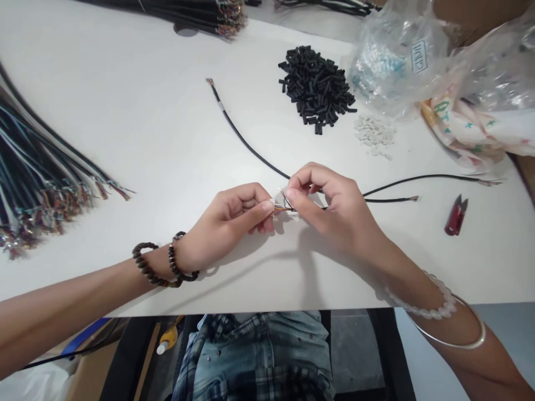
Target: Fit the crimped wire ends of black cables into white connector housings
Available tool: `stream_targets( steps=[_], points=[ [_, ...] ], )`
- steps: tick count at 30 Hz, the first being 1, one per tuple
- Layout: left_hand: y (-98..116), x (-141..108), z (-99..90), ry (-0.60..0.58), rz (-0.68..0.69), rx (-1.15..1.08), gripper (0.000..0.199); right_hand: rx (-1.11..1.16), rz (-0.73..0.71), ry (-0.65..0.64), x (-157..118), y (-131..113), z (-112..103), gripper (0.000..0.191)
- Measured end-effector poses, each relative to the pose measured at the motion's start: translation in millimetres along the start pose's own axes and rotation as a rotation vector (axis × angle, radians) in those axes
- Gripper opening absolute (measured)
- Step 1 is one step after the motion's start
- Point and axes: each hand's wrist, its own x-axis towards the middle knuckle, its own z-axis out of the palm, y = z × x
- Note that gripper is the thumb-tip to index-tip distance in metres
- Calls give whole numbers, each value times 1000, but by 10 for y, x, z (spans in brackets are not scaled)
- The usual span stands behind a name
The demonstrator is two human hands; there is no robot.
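Observation:
Between my two hands, above the white table, is the stripped end of a black cable [254,151] with thin coloured wires [283,208] fanned out. My left hand [238,214] pinches a small white connector [272,205] at the wire tips between thumb and fingers. With thumb and forefinger, my right hand [330,203] grips the wires close to where the black jacket starts; one dark wire stands up beside the thumb. Other black cable ends [393,199] come out to the right from behind my right hand. Its fingertips partly hide the wires.
A pile of short black tubes [316,86] lies at the back, beside small white pieces [375,135] and clear plastic bags [397,61]. Red snips [456,216] rest at the right. Bundled cables [45,172] spread at the left; another bundle [188,14] lies at the far edge.

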Motion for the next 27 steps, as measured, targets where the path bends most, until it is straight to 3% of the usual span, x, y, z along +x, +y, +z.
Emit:
stream_targets(
  steps=[4,8,18,27],
  points=[
    [0,5,-3,4,-2,-9,23,134,115,-26,21,15,0,10],
    [-12,11,-14,15,-30,-43,25,207,107,-47,31,30,-3,11],
    [-65,-8,-49,27,-45,-3,32,337,77,-250,109,119,-9,15],
    [-42,-26,-18,56,-42,1,32,302,54,-203,100,159,-8,12]
  ],
)
